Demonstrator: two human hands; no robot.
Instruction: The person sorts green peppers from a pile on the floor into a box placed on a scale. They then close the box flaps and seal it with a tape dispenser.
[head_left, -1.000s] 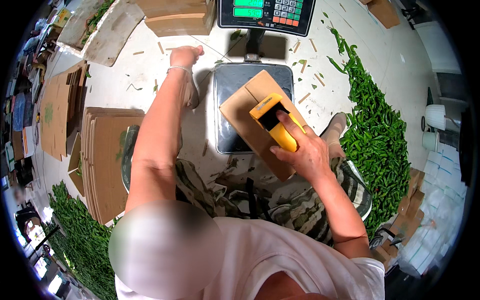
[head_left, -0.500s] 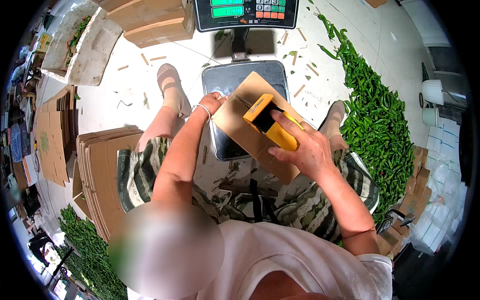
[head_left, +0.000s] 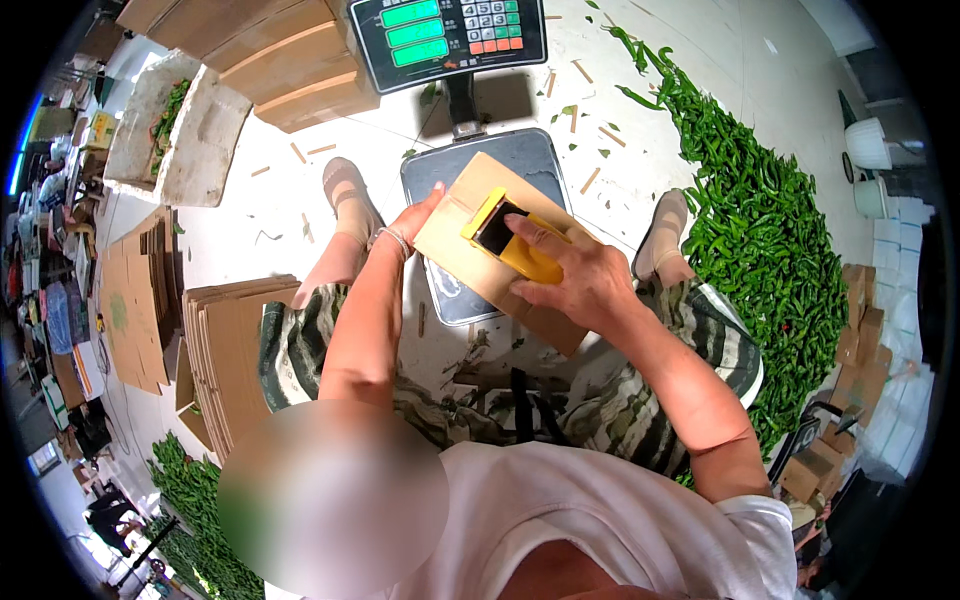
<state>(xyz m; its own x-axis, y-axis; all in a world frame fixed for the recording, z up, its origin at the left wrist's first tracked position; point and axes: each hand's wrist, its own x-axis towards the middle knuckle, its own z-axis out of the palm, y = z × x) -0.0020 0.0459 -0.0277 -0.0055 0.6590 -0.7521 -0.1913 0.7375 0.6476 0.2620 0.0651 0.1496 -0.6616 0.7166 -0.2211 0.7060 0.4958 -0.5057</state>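
A small brown cardboard box rests aslant over the black platform scale between my knees. My left hand holds the box's left side; its thumb points up along the edge, and the other fingers are mostly hidden. In my right hand is a yellow and black hand tool that looks like a carton stapler. Its front end sits against the top of the box, and my fingers are wrapped round its body.
Beyond the platform stands the scale's lit display. Green peppers are heaped along the right, with more peppers at the lower left. Flattened cartons lean at my left, near stacked boxes and a white foam box.
My right hand has brought the stapler slightly left along the box. The dark gap by its front no longer shows, and the box top looks flatter. The whole view has shifted a little.
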